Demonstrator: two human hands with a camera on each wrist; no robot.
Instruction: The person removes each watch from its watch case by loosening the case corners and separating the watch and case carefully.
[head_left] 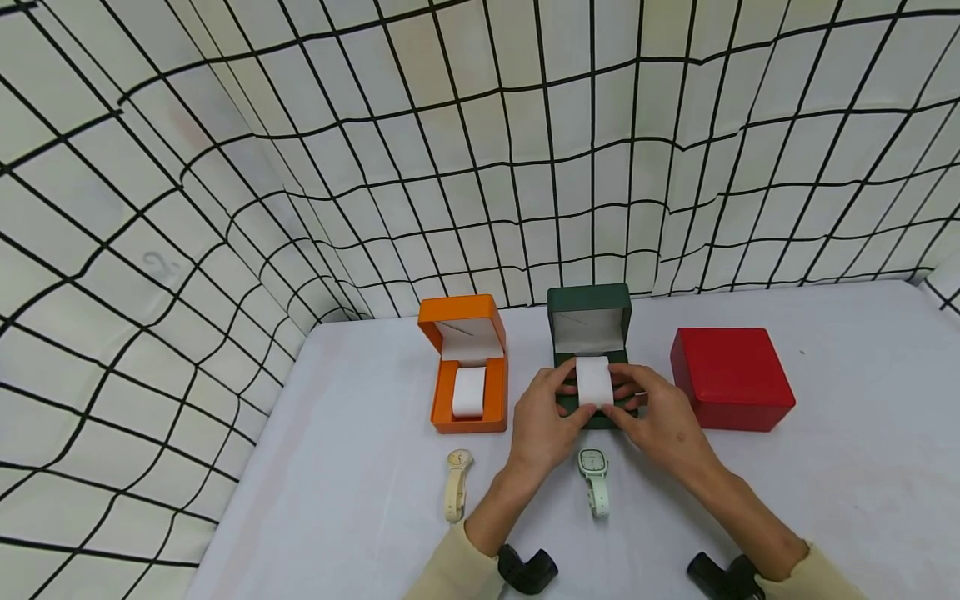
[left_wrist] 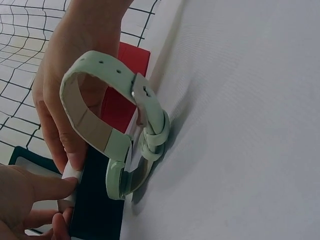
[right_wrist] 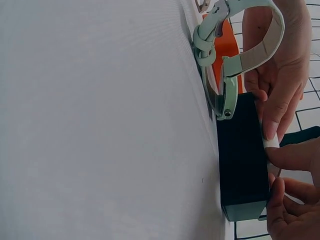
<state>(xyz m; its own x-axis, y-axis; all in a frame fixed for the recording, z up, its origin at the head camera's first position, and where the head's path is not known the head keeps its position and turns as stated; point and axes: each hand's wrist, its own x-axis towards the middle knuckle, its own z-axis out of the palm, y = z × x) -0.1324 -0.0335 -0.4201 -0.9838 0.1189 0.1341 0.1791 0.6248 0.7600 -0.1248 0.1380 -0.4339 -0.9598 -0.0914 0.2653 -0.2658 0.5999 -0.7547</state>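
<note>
At the bottom of the frame, pale yellow sleeves [head_left: 457, 567] and black wrist devices [head_left: 528, 572] show at both forearms. Just above, left of centre, a cream watch [head_left: 456, 486] lies on the white-covered table [head_left: 345, 450]; a mint-green watch [head_left: 594, 482], its strap buckled into a loop, lies at lower centre between the forearms.

Beyond it, right of centre, the left hand [head_left: 543, 421] and the right hand [head_left: 663, 417] pinch a white cushion [head_left: 595, 381] from either side, each grip clamped on it with thumb and fingers. The cushion is at the opening of the green box [head_left: 589, 298], whose lid stands raised; how deep it sits is hidden.

To the left, an open orange box [head_left: 495, 390] holds another white cushion [head_left: 468, 392]; to the right sits a closed red box [head_left: 733, 375]. A white backdrop [head_left: 480, 183] with black grid lines fills the top.
</note>
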